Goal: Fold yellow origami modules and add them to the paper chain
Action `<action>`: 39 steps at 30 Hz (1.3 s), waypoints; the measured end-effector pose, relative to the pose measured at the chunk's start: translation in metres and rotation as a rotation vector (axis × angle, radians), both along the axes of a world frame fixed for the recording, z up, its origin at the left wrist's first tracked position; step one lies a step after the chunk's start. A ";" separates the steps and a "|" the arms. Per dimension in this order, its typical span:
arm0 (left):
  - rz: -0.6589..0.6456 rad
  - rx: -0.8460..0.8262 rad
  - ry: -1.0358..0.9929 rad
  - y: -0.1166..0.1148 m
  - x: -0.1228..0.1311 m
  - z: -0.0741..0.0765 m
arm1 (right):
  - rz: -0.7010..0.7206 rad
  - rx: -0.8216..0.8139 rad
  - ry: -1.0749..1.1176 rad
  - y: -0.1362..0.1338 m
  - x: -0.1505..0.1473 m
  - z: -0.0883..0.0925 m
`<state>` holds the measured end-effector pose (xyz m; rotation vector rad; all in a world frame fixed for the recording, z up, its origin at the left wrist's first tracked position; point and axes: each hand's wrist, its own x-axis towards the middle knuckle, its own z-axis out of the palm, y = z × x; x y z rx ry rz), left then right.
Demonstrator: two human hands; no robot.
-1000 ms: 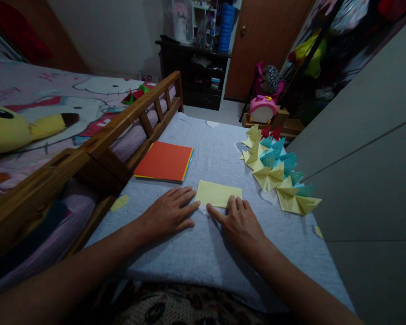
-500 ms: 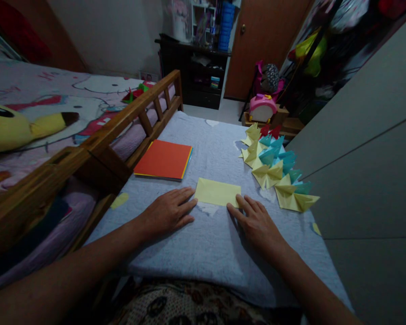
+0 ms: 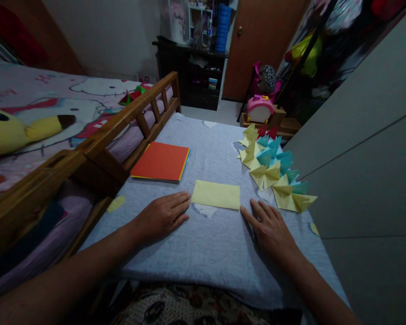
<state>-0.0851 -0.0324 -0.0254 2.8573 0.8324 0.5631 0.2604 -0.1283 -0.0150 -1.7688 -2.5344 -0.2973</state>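
Paper (image 3: pixel 215 195) (yellow) between both hands' fingertips (image 3: pixel 185 197) (image 3: pixel 245 213)

Red "H" (image 3: pixel 40 78) on bedspread (image 3: pixel 58 85), other lettering (image 3: pixel 2 94) blurred

The left edge crops the yellow plush toy (image 3: pixel 8 135) (contents (image 3: pixel 213 83) of the dark cabinet (image 3: pixel 199 101) are unclear).

Paper sheet (image 3: pixel 215 195), one: plain pale yellow; clock centre for entries below.
Stack of sheets (image 3: pixel 160 161), 10 o'clock: orange-red top, yellow and blue at the edges.
Folded paper pieces (image 3: pixel 274 171), 2 o'clock: pale yellow, turquoise, red.
Table cloth (image 3: pixel 189 253): pale blue, white and yellow patches.
Bedspread (image 3: pixel 88 108), 10 o'clock: pink, cartoon print, reddish lettering.
Plush toy (image 3: pixel 6 134), between 9 and 10: yellow, dark brown tip.
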 end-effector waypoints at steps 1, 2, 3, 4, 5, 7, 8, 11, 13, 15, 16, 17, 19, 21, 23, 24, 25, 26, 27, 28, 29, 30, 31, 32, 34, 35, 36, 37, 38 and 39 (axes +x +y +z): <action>0.009 0.003 -0.003 0.000 0.000 0.001 | 0.001 -0.012 0.031 0.002 0.001 0.002; 0.026 -0.002 -0.008 -0.001 0.001 0.001 | -0.002 -0.025 0.071 0.005 0.002 0.004; 0.056 -0.016 -0.014 0.000 0.002 0.002 | -0.010 -0.038 0.116 0.009 0.002 0.007; 0.094 -0.038 -0.021 0.000 0.003 0.003 | -0.020 -0.045 0.170 0.014 0.002 0.010; 0.137 -0.063 -0.031 0.001 0.006 0.003 | -0.041 -0.044 0.217 0.020 0.000 0.013; 0.213 -0.106 -0.053 0.004 0.013 0.003 | -0.051 -0.017 0.306 0.034 -0.008 0.017; 0.237 -0.113 -0.064 0.005 0.017 0.003 | -0.029 -0.020 0.341 0.042 -0.013 0.018; 0.268 -0.143 -0.087 0.010 0.032 0.000 | -0.036 -0.056 0.352 0.062 -0.033 0.017; 0.293 -0.186 -0.112 0.011 0.040 -0.002 | -0.074 -0.111 0.321 0.070 -0.044 0.014; 0.312 -0.236 -0.163 0.012 0.045 -0.004 | -0.095 -0.131 0.318 0.074 -0.051 0.011; 0.317 -0.256 -0.199 0.012 0.047 -0.005 | -0.093 -0.125 0.327 0.075 -0.053 0.010; 0.319 -0.270 -0.240 0.012 0.048 -0.006 | -0.085 -0.109 0.341 0.075 -0.054 0.009; 0.309 -0.279 -0.326 0.011 0.049 -0.005 | -0.058 -0.061 0.374 0.074 -0.055 0.008; 0.285 -0.284 -0.403 0.010 0.049 -0.003 | -0.027 -0.007 0.408 0.073 -0.054 0.006; 0.246 -0.290 -0.456 0.010 0.049 0.002 | 0.004 0.048 0.433 0.072 -0.054 0.006; 0.221 -0.286 -0.474 0.009 0.049 0.005 | 0.021 0.078 0.440 0.071 -0.055 0.006; 0.188 -0.268 -0.491 0.009 0.050 0.008 | 0.040 0.113 0.445 0.071 -0.056 0.006; 0.150 -0.231 -0.506 0.008 0.051 0.011 | 0.063 0.154 0.450 0.070 -0.057 0.007; 0.112 -0.176 -0.520 0.007 0.052 0.013 | 0.087 0.202 0.454 0.069 -0.059 0.008; 0.075 -0.106 -0.531 0.006 0.052 0.016 | 0.110 0.254 0.458 0.068 -0.060 0.010; 0.038 -0.028 -0.537 0.005 0.053 0.019 | 0.127 0.307 0.463 0.066 -0.061 0.012; 0.002 0.045 -0.537 0.003 0.053 0.022 | 0.139 0.358 0.465 0.064 -0.063 0.015; -0.033 0.108 -0.532 0.001 0.053 0.024 | 0.147 0.404 0.465 0.062 -0.064 0.017; -0.062 0.156 -0.519 0.000 0.053 0.026 | 0.157 0.444 0.465 0.061 -0.064 0.019; -0.085 0.220 -0.480 -0.003 0.052 0.028 | 0.198 0.506 0.474 0.058 -0.064 0.022; -0.073 0.244 -0.454 -0.004 0.052 0.028 | 0.227 0.529 0.487 0.058 -0.063 0.023; -0.054 0.265 -0.427 -0.004 0.051 0.028 | 0.257 0.545 0.506 0.058 -0.062 0.023; -0.036 0.284 -0.400 -0.003 0.049 0.027 | 0.283 0.556 0.531 0.058 -0.061 0.023; -0.022 0.299 -0.376 -0.002 0.048 0.026 | 0.306 0.560 0.554 0.059 -0.060 0.023; -0.014 0.309 -0.353 0.000 0.047 0.024 | 0.320 0.562 0.578 0.059 -0.059 0.022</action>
